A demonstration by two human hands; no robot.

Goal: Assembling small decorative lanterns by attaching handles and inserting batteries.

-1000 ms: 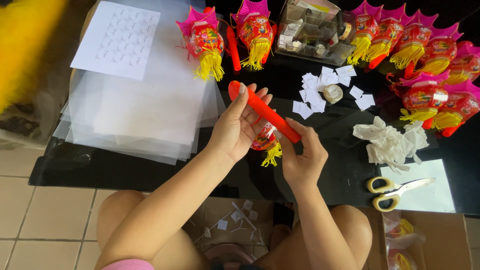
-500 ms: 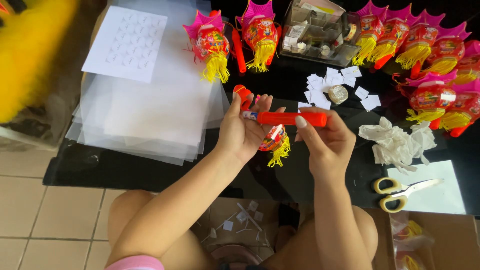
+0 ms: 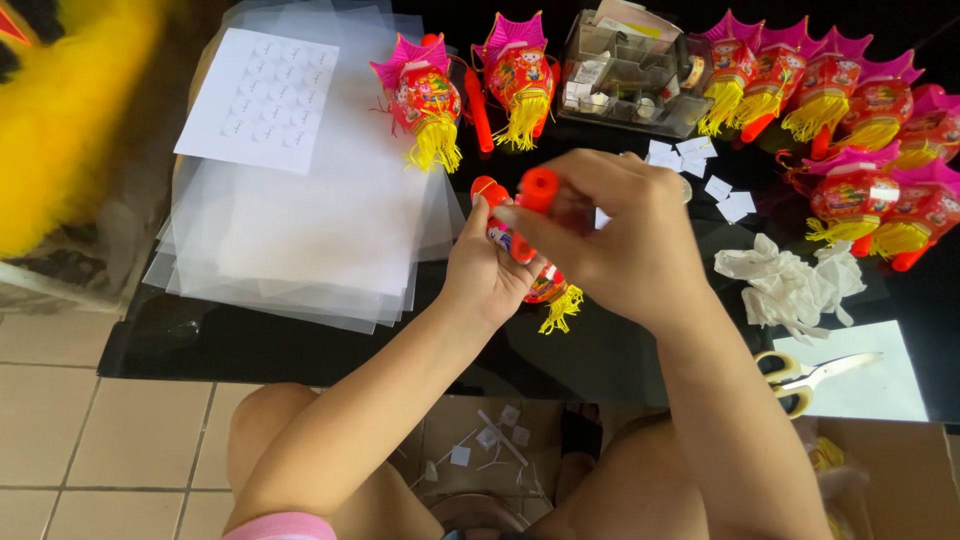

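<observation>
Seen from the head camera, above a black table (image 3: 250, 345). Right hand (image 3: 620, 235) raised over the table, fingers pinched around an orange stick (image 3: 539, 190), its round end pointing up toward the camera. Left hand (image 3: 490, 265) just beside and below, touching the right, curled around a small red lantern (image 3: 545, 290) with a yellow tassel hanging under the palm. Both hands closed on their things, pressed close together.

Left of the left hand: stack of clear plastic sheets (image 3: 300, 230), topped by a white sticker sheet (image 3: 260, 100). Beyond the hands: 2 finished lanterns (image 3: 470, 95) with pink crowns, then a clear plastic box (image 3: 635, 75) of odds and ends. Right of the right hand: scattered white paper squares (image 3: 715, 175), a crumpled white wad (image 3: 785, 285), a row of more lanterns (image 3: 840, 110) near the far edge. Near the right forearm: yellow-handled scissors (image 3: 800, 378) resting on white paper (image 3: 870, 385). Well left: blurred yellow fluff (image 3: 70, 120). Below the table: tile floor (image 3: 60, 430), paper scraps between the knees.
</observation>
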